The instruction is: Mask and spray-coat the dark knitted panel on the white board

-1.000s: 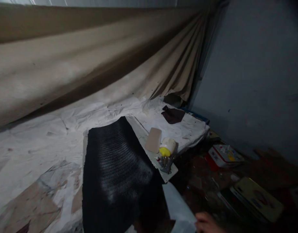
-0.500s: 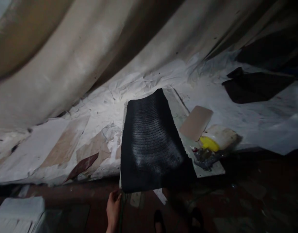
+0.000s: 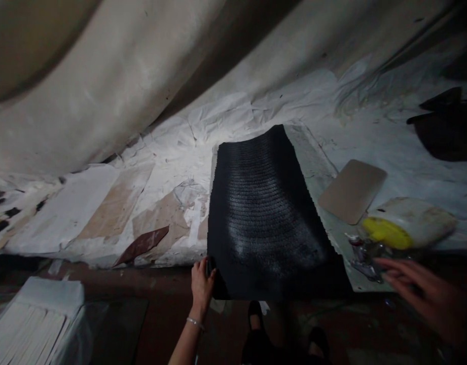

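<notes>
A long black sheet (image 3: 256,218) with rows of ridged, whitish-dusted texture lies on a pale board (image 3: 313,157). At its front left corner, my left hand (image 3: 203,284) is closed, with something small and dark between thumb and fingers that I cannot make out. My right hand (image 3: 419,291), dim and smeared by motion, is at the lower right. Its fingertips point at a small heap of shiny, crumpled-looking bits (image 3: 364,258) on the board's front right corner; I cannot tell whether it holds anything. Beside the heap lies a yellow object (image 3: 387,232) against a whitish rounded one (image 3: 423,220).
A tan rounded-corner card (image 3: 353,191) lies right of the sheet. A dark red scrap (image 3: 144,246) is on the white-covered surface (image 3: 172,152) to the left. Pale fabric (image 3: 122,76) hangs above. White bundled strips (image 3: 31,324) stand at lower left; my feet are below.
My left hand has moved up to the sheet's front left corner. My right hand has come into view at the lower right. The view has shifted, so the sheet appears farther right.
</notes>
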Demonstrator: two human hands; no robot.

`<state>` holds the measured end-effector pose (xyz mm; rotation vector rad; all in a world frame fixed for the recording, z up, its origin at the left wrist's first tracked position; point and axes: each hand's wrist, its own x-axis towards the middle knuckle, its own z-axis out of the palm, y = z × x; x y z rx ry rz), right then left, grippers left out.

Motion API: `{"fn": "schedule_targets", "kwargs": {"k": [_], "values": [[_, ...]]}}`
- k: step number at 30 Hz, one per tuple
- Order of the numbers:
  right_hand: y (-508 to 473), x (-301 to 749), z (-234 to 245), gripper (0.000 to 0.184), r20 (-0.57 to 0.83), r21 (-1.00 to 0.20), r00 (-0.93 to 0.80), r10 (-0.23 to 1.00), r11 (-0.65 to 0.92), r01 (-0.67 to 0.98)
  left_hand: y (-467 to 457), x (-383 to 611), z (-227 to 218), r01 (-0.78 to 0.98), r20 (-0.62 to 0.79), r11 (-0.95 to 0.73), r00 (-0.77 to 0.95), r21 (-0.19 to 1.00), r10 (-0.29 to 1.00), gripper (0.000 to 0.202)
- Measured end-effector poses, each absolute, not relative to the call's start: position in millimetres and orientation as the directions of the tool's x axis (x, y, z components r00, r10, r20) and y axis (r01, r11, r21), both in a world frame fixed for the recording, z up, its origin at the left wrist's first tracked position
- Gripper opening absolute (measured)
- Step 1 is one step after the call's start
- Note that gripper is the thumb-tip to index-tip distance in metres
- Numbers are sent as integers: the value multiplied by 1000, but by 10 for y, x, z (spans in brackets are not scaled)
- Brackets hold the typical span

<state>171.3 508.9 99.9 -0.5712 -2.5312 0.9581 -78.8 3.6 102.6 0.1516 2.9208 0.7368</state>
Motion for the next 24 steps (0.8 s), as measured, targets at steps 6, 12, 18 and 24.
{"fn": "schedule_targets", "kwargs": {"k": [6,12,18,24], "values": [[3682,1492,801,32,3,-602,-962,271,769,215,-60,-1050,1037,290,-118,858,-922,425,370,32],[3293,1275,807,33,-36,-515,-971,236,828,220,-141,-1162,967,412,-130,856,-874,312,468,18],[3096,1216,725,33,68,-456,-972,226,873,171,-175,-1229,1016,333,-87,838,-910,433,406,24],[2798,1073,758,34,60,-486,-983,171,866,121,-200,-1286,1093,317,-18,831,-931,458,365,27]]}}
